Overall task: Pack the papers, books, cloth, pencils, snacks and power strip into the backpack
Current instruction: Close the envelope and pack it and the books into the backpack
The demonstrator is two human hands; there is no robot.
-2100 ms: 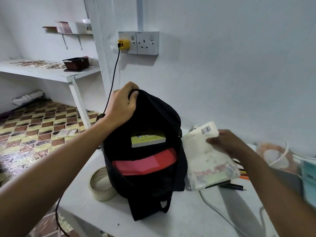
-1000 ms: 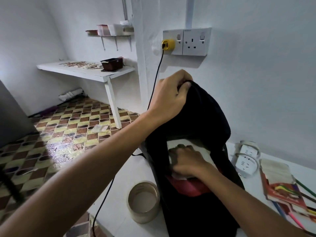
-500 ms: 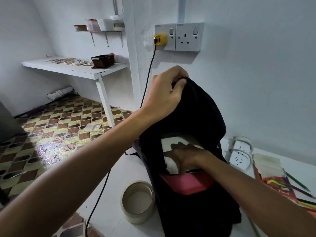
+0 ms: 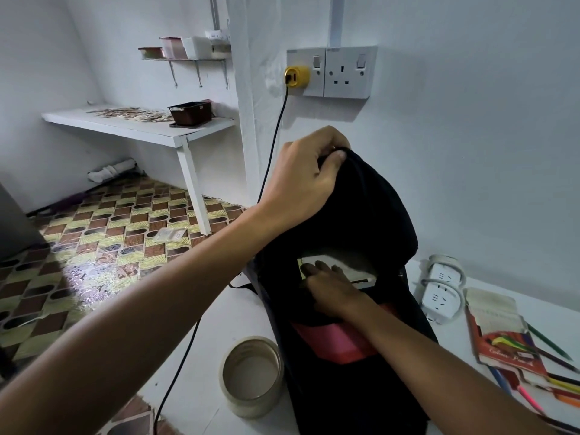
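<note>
On the white table (image 4: 201, 365) stands the black backpack (image 4: 370, 215), its top gripped by the curled fingers of the left hand (image 4: 306, 180). Below those fingers the right hand (image 4: 332, 287) reaches into the opening — fingers laid straight on a white packet (image 4: 351, 270), above a red folder (image 4: 332, 340). Right of that hand lie the power strip (image 4: 441, 291) and coloured pencils (image 4: 552, 381); left — a tape roll (image 4: 251, 376).
</note>
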